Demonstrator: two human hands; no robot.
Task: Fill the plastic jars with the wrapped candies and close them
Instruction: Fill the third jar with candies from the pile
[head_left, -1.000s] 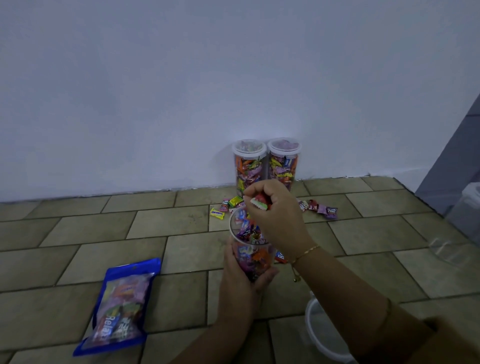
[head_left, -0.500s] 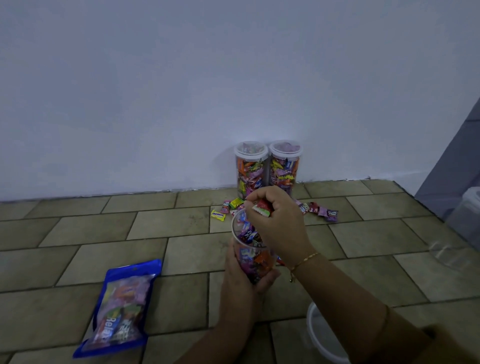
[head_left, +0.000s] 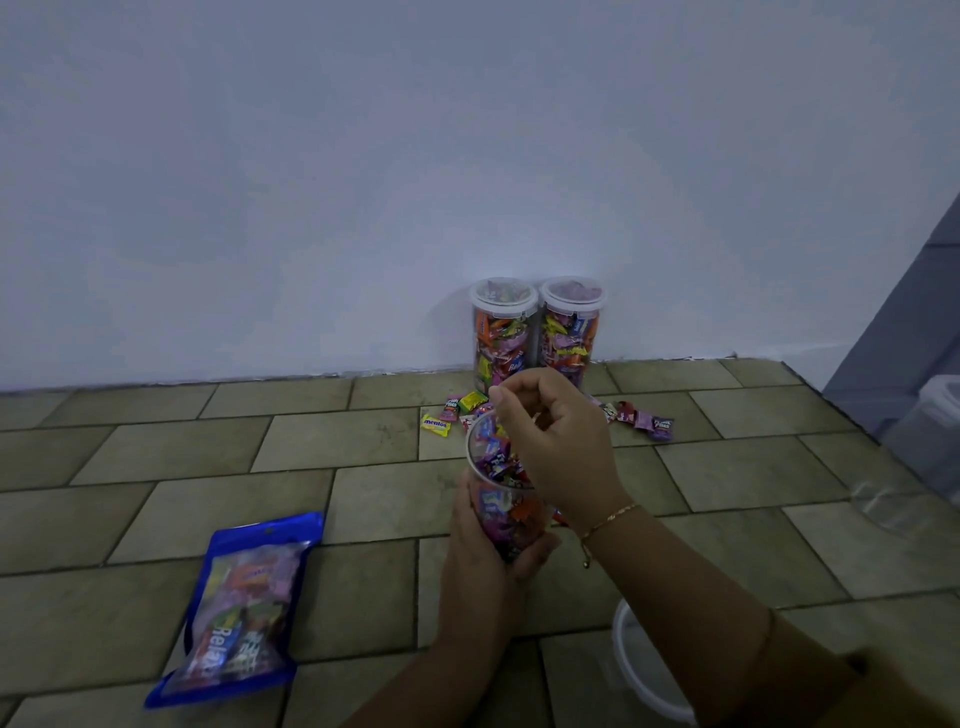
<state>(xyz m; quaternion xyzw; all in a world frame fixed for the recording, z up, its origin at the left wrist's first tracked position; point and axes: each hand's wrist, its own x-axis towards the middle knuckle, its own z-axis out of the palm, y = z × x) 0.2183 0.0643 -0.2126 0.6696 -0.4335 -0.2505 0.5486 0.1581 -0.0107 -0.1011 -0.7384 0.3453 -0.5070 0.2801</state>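
My left hand (head_left: 483, 551) grips an open clear plastic jar (head_left: 491, 462), partly filled with wrapped candies and held tilted above the tiled floor. Over the jar's mouth hovers my right hand (head_left: 556, 441), its fingers curled with the thumb against the index finger. No candy shows between those fingers. Two filled jars with lids on, one on the left (head_left: 503, 332) and one on the right (head_left: 570, 327), stand side by side against the wall. Loose wrapped candies lie on the floor behind the jar to the left (head_left: 436, 423) and to the right (head_left: 644, 418).
A blue bag of candies (head_left: 244, 608) lies flat on the tiles at the lower left. A round white lid (head_left: 636, 670) rests on the floor beside my right forearm. A clear container (head_left: 943, 415) stands at the right edge.
The red and green candy that my right hand pinched over the jar is no longer in sight. The hand stays over the jar's mouth. My left hand keeps its hold.
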